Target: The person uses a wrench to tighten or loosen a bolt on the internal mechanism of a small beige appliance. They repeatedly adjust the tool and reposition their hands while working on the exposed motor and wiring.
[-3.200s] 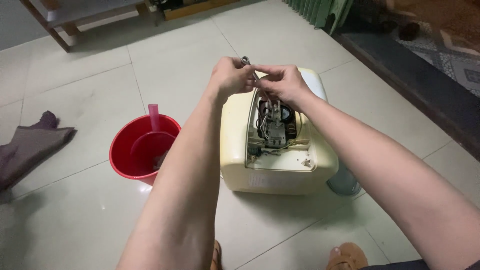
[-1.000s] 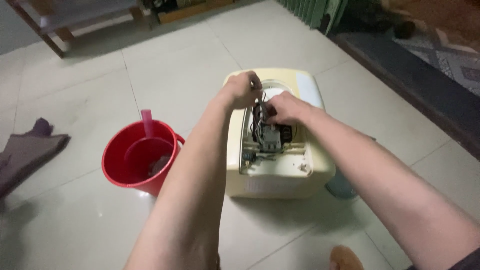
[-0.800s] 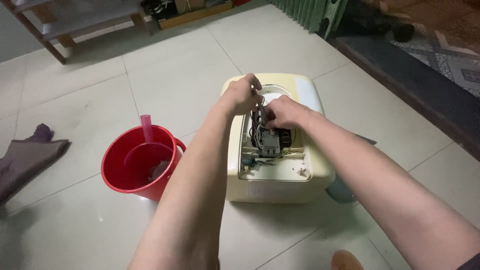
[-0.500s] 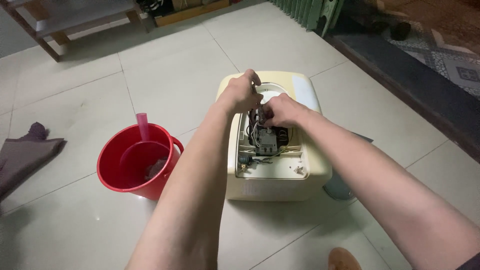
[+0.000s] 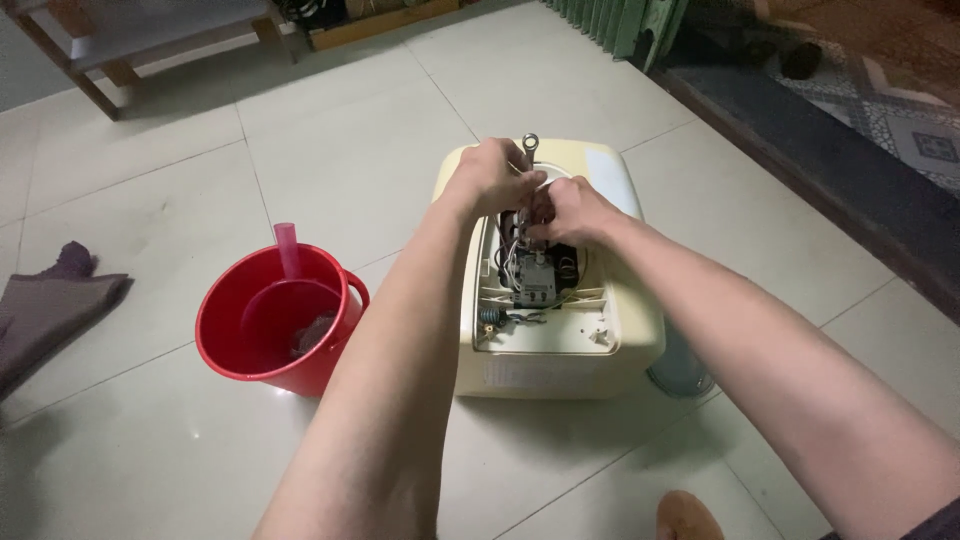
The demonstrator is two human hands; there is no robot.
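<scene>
A cream box-shaped appliance (image 5: 560, 355) lies on the tiled floor with its panel off, showing wires and a grey part (image 5: 535, 280) inside. My left hand (image 5: 492, 178) is closed around a metal wrench (image 5: 530, 148) whose ring end sticks up above the opening. My right hand (image 5: 570, 212) reaches into the top of the opening beside the wires, fingers bent on something I cannot make out.
A red bucket (image 5: 215, 335) with a pink-handled scoop (image 5: 286, 250) stands left of the appliance. A dark cloth (image 5: 45, 305) lies at the far left. A wooden shelf (image 5: 130, 40) is at the back, a dark doorstep (image 5: 820, 150) at right.
Both hands came down from above the appliance onto its open compartment. The left hand still holds the wrench; the right hand has gone in among the wires.
</scene>
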